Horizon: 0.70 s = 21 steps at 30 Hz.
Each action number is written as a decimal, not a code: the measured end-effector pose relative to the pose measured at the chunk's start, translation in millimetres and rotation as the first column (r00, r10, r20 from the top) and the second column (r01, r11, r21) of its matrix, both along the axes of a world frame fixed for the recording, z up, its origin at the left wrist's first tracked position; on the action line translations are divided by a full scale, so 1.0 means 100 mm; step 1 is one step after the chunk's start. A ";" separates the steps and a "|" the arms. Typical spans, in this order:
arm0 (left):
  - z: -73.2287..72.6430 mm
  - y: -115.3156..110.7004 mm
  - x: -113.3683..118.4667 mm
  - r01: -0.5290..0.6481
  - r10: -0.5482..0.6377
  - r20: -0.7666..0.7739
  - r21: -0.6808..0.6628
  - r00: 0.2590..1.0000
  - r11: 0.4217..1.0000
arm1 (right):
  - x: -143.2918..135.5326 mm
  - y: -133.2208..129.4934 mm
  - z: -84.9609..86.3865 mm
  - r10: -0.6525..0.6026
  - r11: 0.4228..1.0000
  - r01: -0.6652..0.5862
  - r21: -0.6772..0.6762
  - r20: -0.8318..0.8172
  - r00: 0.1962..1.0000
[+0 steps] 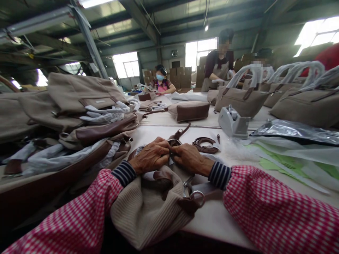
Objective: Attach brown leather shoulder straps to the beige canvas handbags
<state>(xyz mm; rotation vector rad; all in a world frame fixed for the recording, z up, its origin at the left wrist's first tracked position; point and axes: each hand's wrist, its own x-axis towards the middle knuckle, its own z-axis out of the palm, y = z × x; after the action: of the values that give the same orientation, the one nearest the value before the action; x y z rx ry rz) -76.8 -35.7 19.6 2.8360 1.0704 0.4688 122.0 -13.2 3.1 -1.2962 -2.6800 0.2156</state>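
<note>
In the head view, my left hand (151,156) and right hand (191,158) are close together, fingers clamped at the far end of the beige bag (143,211); I cannot tell exactly what they pinch. The bag lies before me, seemingly sagging past the near edge of the table (218,218). Its weight could drag it off if I loosened up; a careless push could knock the coiled strap (204,150).
</note>
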 end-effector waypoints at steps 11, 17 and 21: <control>-0.01 0.00 -0.02 -0.035 0.035 0.014 -0.042 0.999 0.999 | -0.05 -0.02 -0.16 0.067 0.990 -0.062 0.123 -0.036 0.997; -0.03 0.04 -0.04 -0.023 0.023 0.011 -0.035 1.000 0.999 | 0.23 -0.21 -0.05 0.375 0.927 -0.376 -0.004 -0.070 0.924; 0.05 -0.03 0.04 -0.031 0.031 -0.001 -0.056 1.000 0.998 | 0.35 -0.40 -0.09 0.367 0.880 -0.447 -0.162 -0.367 0.855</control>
<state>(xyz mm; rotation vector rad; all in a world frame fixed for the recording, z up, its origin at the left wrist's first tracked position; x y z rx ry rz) -72.7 -38.6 24.8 2.7751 1.1115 0.4336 157.2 -53.5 -5.8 -0.6323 -2.6532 0.7616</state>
